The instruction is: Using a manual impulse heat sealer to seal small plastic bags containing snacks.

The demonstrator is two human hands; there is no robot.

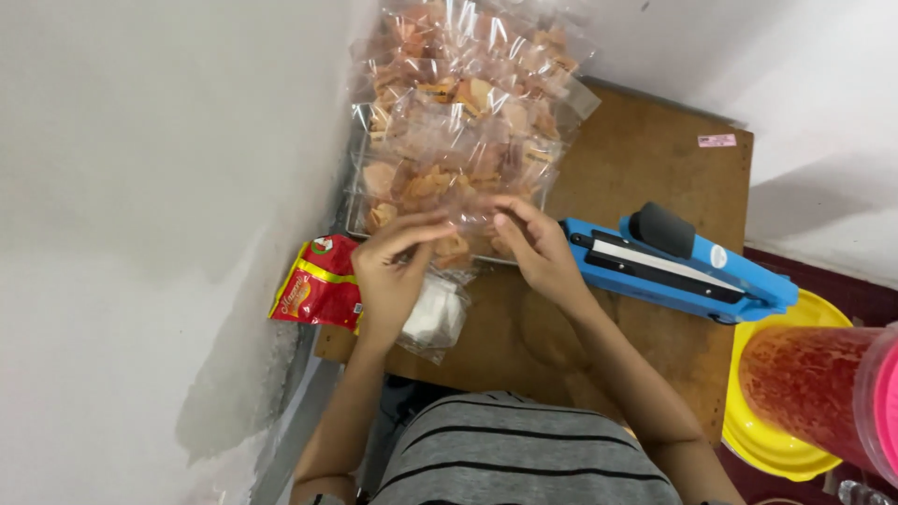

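Both hands meet over the small wooden table [655,159]. My left hand [393,271] and my right hand [533,245] pinch the near edge of a clear plastic bag of orange-pink crackers [468,210]. That bag lies at the front of a pile of several similar filled bags [468,84], stacked in a wire tray against the wall. Under my left hand sits a small clear bag with white contents [435,318]. Left of it lies a red and yellow packet [318,285].
A blue heat sealer [683,266] with a black knob lies on the table right of my right hand. At the lower right stand a yellow round lid or tub [758,430] and a clear jar of red stuff with a pink lid [823,388]. White walls close in on the left.
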